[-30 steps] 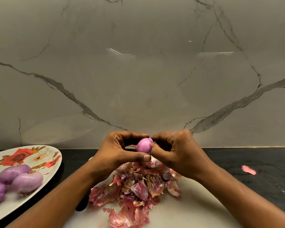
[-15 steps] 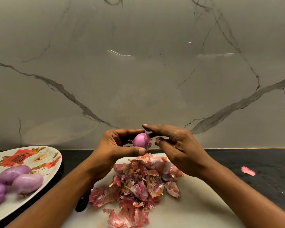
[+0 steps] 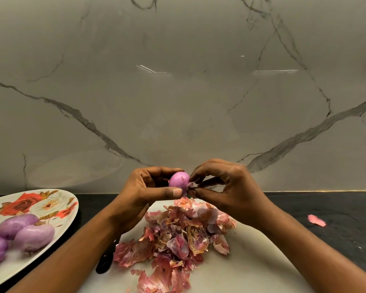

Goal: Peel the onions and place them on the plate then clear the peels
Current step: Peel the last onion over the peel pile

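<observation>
The left hand [image 3: 140, 194] holds a small purple onion [image 3: 177, 179] between thumb and fingertips, above a heap of onion peels [image 3: 178, 231] on a white cutting board [image 3: 251, 263]. The right hand [image 3: 228, 187] pinches a flake of skin [image 3: 191, 184] at the onion's right side. To the left, a rose-patterned plate [image 3: 57, 197] carries three peeled onions [image 3: 33, 234]. One stray peel [image 3: 316, 220] lies well to the right on the dark surface [image 3: 330, 203], before a veined marble wall [image 3: 178, 92]

Light is dim and warm. Thin glare streaks sit on the wall [image 3: 178, 102] above my left hand [image 3: 140, 193]; edges bow, and the plate [image 3: 71, 216] left of it looks soft.
</observation>
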Demonstrator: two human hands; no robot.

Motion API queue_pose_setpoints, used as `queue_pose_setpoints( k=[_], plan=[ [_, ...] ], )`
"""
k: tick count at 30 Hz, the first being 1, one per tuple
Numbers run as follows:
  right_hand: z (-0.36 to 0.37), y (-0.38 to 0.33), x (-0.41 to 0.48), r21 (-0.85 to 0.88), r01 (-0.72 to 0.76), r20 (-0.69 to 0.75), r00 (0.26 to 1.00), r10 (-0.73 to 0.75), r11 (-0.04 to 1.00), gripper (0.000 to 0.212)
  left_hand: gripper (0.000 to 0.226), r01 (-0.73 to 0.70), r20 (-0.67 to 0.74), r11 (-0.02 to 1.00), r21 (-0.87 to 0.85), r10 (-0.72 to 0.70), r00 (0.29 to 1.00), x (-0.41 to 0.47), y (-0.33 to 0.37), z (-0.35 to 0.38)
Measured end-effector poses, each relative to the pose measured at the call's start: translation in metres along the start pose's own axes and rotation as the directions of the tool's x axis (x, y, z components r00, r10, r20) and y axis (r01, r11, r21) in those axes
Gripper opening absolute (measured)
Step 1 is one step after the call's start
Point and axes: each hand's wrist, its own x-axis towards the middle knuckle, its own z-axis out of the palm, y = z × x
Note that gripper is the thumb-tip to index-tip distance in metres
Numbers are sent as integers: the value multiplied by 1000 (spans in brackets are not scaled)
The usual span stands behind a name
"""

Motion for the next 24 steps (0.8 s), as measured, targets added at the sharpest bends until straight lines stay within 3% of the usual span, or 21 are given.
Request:
queue_pose_setpoints(
  k=[9,16,24],
  plan=[
    [4,5,-1,-92,40,107,994,-30,995,19,60,19,17,998,-52,-18,1000,0,-1,2],
    [1,0,-1,-49,28,78,997,-24,998,9,41,70,-7,979,-194,-73,997,5,-6,-1],
    [2,-1,-4,-3,-83,134,988,82,997,6,46,20,-110,961,-277,-52,993,9,-2,-5]
  ],
)
